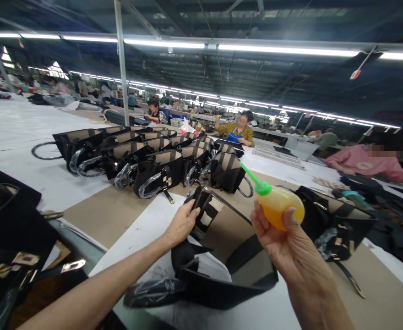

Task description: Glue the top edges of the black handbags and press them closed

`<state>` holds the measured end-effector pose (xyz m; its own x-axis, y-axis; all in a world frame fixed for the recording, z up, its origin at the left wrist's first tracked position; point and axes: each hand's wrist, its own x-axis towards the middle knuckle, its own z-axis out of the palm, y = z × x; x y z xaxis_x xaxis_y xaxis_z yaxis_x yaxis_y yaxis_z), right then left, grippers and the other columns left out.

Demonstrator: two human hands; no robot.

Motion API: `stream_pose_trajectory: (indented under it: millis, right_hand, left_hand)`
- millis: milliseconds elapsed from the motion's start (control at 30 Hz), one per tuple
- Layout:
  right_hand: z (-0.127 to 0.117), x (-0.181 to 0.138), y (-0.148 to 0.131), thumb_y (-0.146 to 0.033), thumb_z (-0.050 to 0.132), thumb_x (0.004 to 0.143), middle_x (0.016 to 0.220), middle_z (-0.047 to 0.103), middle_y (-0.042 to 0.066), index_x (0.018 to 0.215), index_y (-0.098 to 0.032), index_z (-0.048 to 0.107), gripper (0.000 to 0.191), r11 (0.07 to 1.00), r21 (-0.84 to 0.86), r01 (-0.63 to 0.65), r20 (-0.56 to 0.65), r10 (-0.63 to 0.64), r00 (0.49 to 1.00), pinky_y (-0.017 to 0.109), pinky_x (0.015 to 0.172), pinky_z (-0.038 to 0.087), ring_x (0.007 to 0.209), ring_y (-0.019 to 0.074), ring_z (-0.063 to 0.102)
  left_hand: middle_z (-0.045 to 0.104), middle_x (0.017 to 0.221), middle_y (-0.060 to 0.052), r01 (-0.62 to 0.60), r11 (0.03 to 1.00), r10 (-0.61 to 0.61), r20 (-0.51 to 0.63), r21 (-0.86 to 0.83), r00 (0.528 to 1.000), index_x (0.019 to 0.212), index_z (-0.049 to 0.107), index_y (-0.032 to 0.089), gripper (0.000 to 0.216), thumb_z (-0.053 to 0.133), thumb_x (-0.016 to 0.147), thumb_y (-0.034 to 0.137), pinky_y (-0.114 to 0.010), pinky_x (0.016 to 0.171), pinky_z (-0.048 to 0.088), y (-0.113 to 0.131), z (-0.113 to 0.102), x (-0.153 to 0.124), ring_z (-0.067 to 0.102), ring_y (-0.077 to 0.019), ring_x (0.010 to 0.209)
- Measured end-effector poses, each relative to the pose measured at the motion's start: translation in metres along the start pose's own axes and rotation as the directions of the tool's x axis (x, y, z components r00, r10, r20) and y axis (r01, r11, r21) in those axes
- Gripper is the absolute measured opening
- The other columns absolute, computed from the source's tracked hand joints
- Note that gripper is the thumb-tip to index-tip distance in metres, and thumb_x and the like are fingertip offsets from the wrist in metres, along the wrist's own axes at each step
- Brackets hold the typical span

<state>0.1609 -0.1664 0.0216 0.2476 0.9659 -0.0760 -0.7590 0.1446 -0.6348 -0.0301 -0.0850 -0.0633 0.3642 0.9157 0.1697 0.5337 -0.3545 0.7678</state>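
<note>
The left hand [182, 223] pinched the rim of a black handbag [222, 289], whose angular mouth gaped between both hands. The right hand [291, 254] gripped a rounded, translucent squeeze bottle [282, 205] of orange liquid above the bag's right edge, its thin green nozzle [263, 187] slanting up leftward. White paper [129, 240] and brown sheeting [91, 216] spread flat left of the left hand; upright handbags [169, 166] crowded beyond it. Smooth beige lining [229, 224] showed; crinkled clear plastic wrapped a curved handle [156, 292] below the left hand.
</note>
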Motion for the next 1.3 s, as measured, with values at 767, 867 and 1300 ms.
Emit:
stream_pose_trajectory:
  millis: [767,867,1300]
  right_hand:
    - [-0.092,-0.053,-0.051,-0.038,0.074,0.064,0.077,0.064,0.003,0.105,-0.019,0.047,0.052,0.483,-0.865,0.135,0.038,-0.205,0.978,0.025,0.049,0.047,0.059,0.0176,0.057]
    - [-0.094,-0.046,-0.049,-0.041,0.072,0.065,0.072,0.063,0.002,0.108,-0.020,0.045,0.055,0.395,-0.903,0.172,0.072,-0.256,0.964,0.027,0.047,0.048,0.055,0.0186,0.057]
    - [-0.095,-0.024,-0.049,-0.048,0.072,0.062,0.073,0.065,0.002,0.108,-0.021,0.046,0.059,0.240,-0.949,0.206,0.097,-0.399,0.912,0.030,0.058,0.054,0.060,0.0214,0.062]
  left_hand:
    - [0.066,0.077,0.001,-0.480,0.861,0.131,0.838,0.168,0.530,0.089,0.068,0.018,0.023,0.054,0.071,0.016,-0.019,0.058,0.037,0.057,-0.027,0.092,0.053,-0.0132,0.065]
    - [0.066,0.074,0.002,-0.451,0.879,0.127,0.835,0.155,0.535,0.091,0.068,0.019,0.023,0.055,0.072,0.018,-0.019,0.056,0.037,0.053,-0.024,0.095,0.053,-0.0128,0.064]
    - [0.068,0.079,0.001,-0.402,0.909,0.128,0.841,0.113,0.525,0.093,0.069,0.021,0.025,0.058,0.071,0.019,-0.021,0.061,0.042,0.041,-0.011,0.106,0.057,-0.0154,0.069]
